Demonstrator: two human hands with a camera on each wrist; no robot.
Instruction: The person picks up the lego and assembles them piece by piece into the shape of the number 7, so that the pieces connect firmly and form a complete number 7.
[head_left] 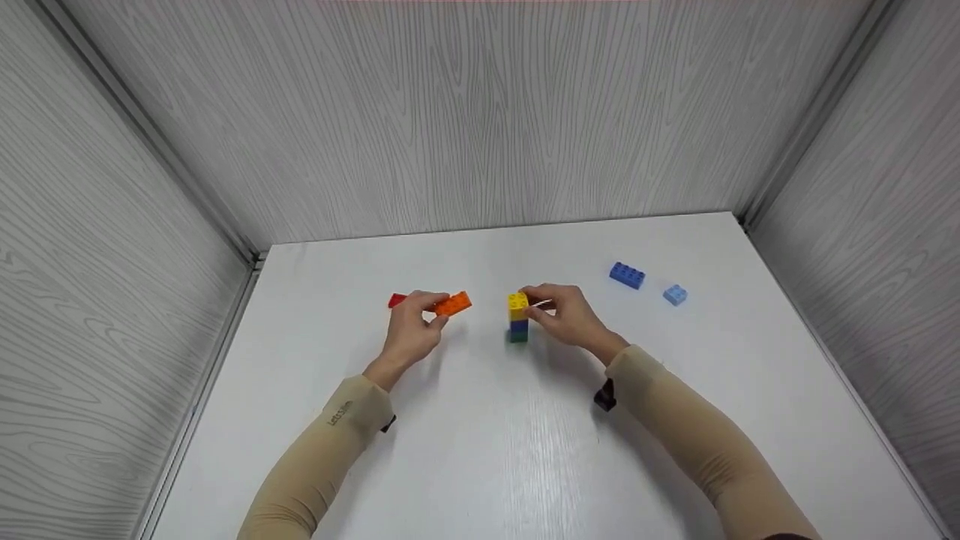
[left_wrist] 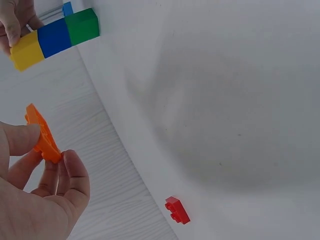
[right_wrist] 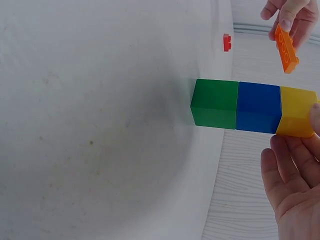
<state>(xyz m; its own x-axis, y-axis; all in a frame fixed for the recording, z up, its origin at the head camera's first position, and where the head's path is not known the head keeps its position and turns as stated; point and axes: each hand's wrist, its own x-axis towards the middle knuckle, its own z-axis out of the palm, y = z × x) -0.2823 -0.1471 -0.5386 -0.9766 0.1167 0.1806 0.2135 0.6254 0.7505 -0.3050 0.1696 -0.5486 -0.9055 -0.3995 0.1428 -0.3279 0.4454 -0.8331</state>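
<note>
My left hand [head_left: 414, 330] pinches an orange toy brick [head_left: 453, 304] between thumb and fingers, held up over the table. In the left wrist view, the thumb presses the studded side of the orange brick [left_wrist: 42, 135]. To the right of it stands an upright tower of toy bricks: green [right_wrist: 215, 103] at the bottom, blue [right_wrist: 258, 106] in the middle, yellow [head_left: 517, 306] on top. My right hand [head_left: 566, 315] grips the yellow brick from the right side. A gap separates the orange brick from the tower.
A red brick [left_wrist: 177, 210] lies on the white table [head_left: 480, 450], partly behind my left hand in the head view. Farther right lie a blue brick [head_left: 627, 275] and a small light blue brick [head_left: 675, 295]. Wood-grain panels [head_left: 480, 112] enclose the back and sides.
</note>
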